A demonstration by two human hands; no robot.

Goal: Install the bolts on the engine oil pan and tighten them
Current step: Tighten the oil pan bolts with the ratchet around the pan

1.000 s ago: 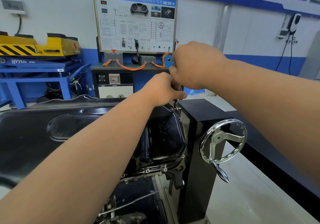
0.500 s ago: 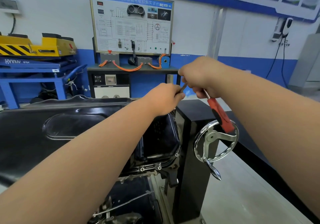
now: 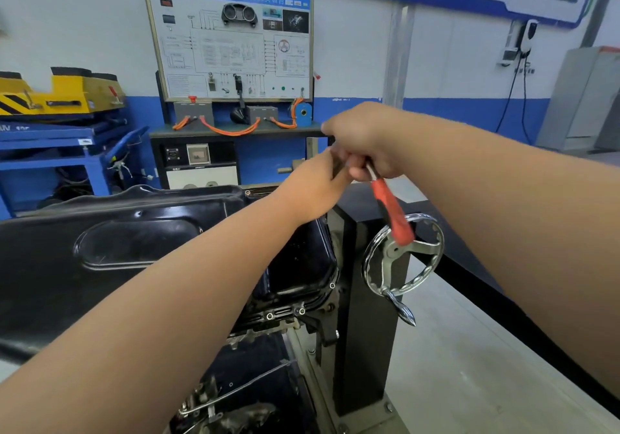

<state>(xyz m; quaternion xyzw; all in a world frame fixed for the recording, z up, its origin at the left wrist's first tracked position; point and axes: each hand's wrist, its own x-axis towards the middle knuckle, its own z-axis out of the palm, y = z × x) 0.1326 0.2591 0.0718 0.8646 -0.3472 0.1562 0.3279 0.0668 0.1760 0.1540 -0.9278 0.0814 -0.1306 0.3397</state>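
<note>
At frame centre, right hand (image 3: 365,138) gripped red-handled tool (image 3: 392,212), fingers (image 3: 357,172) curled round shaft; left hand (image 3: 312,188) pinched its front end above oil pan (image 3: 134,242).

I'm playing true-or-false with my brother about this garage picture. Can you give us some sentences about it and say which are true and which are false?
1. The right hand grips a red-handled metal tool. True.
2. The glossy metal oil pan is yellow. False: it is black.
3. A shiny silver spoked handwheel sits on the tall black stand. True.
4. The left hand lies flat on the pan. False: it is raised, pinching the tool's front end.
</note>
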